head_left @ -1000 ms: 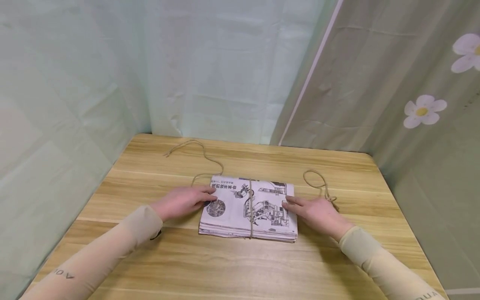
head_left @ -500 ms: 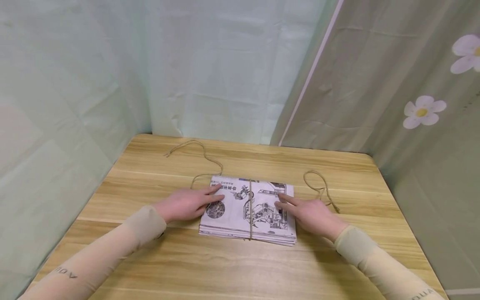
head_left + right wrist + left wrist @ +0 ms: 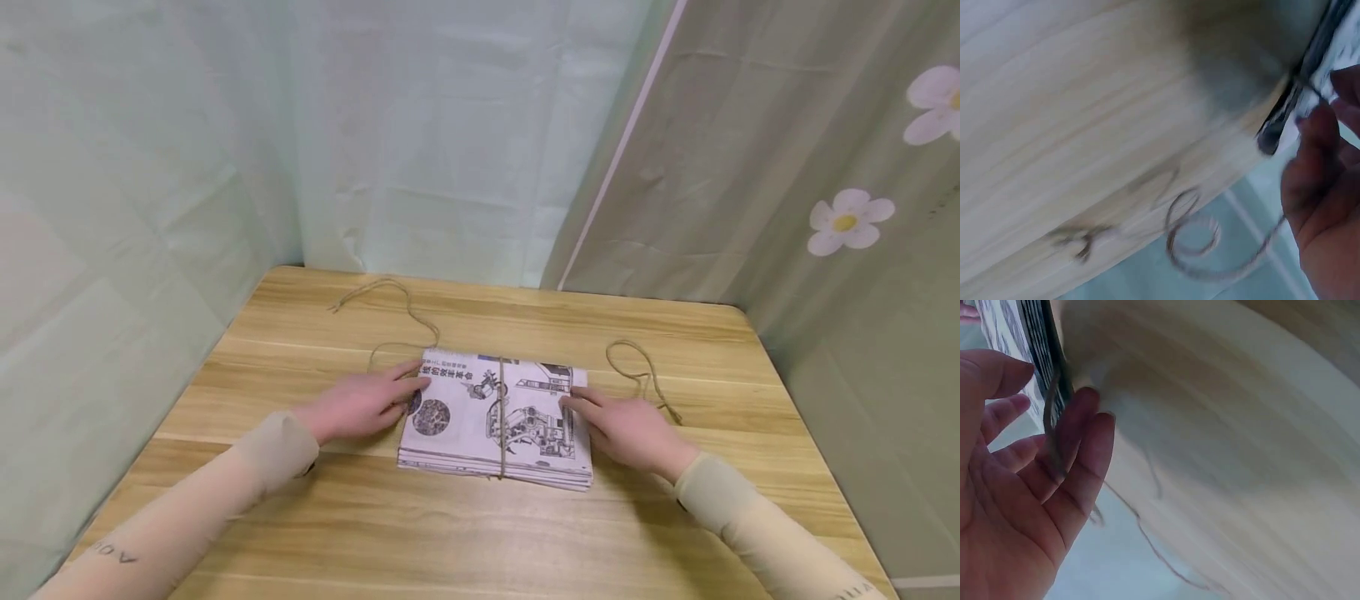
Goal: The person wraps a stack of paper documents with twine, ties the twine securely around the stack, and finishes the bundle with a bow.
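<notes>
A stack of folded newspapers (image 3: 461, 433) lies flat on the table, with a strand of twine (image 3: 502, 417) running down its middle. At the stack's left edge, my left hand (image 3: 363, 406) has bent fingers with a twine strand (image 3: 1048, 419) passing across and between them; the thumb stands apart from that strand. On the other side my right hand (image 3: 632, 427) pinches twine (image 3: 1314, 92) between thumb and finger beside the stack's edge. Loose twine tails lie beyond both hands. The stack's underside is hidden.
The left twine tail (image 3: 411, 308) curves toward the back of the wooden table (image 3: 480, 542). A looped right tail (image 3: 657, 390) lies beyond the right hand. Pale curtains (image 3: 442, 167) and a grey flowered curtain (image 3: 720, 167) hang around the table.
Both hands moved inward over the newspapers, then back out to the edges. The twine by my left hand shifted left, and the right tail's end straightened out somewhat. The stack stays nearly in place.
</notes>
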The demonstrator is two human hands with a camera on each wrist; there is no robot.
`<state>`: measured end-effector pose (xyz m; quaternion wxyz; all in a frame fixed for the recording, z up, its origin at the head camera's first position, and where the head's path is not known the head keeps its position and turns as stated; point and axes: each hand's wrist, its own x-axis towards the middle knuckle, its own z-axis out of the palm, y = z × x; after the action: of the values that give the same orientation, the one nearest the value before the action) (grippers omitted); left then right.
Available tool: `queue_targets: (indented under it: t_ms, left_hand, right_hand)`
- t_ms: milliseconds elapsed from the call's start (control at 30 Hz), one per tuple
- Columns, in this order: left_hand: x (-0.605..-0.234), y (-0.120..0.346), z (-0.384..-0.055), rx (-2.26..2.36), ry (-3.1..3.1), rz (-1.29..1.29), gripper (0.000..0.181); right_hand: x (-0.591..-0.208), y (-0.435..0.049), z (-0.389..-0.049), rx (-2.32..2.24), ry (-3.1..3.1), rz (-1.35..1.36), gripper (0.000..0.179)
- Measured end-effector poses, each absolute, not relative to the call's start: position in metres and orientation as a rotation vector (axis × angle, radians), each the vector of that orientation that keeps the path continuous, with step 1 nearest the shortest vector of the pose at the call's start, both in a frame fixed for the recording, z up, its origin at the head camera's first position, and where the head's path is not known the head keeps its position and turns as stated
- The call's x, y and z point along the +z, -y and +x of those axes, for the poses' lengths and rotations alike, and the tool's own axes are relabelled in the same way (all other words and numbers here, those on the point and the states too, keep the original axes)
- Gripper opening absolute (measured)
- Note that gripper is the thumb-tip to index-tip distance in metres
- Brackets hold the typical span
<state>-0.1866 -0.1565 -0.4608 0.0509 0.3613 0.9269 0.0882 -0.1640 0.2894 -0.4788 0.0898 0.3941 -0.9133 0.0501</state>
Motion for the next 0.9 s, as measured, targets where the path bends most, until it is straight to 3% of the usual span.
queue_targets:
  t_ms: [200, 333, 467, 633, 900]
  left_hand:
    - [-0.446, 0.181, -0.194, 0.410, -2.951, 1.041, 0.048]
    - [-0.439, 0.189, -0.207, 0.448, -3.077, 0.838, 0.039]
    - [-0.442, 0.192, -0.218, 0.483, -3.049, 0.604, 0.040]
    - [-0.451, 0.190, -0.228, 0.494, -2.936, 0.464, 0.042]
    - [-0.457, 0.190, -0.233, 0.369, -2.934, 0.496, 0.016]
  right_hand:
    - [-0.460, -0.322, -0.170, 0.272, 2.782, 0.898, 0.034]
    - [-0.442, -0.345, -0.180, 0.461, 2.896, 0.526, 0.025]
    - [-0.439, -0.361, -0.188, 0.649, 3.040, 0.252, 0.029]
    - [-0.453, -0.361, -0.197, 0.665, 3.193, 0.142, 0.036]
    - [-0.461, -0.369, -0.206, 0.819, 3.263, 0.033, 0.034]
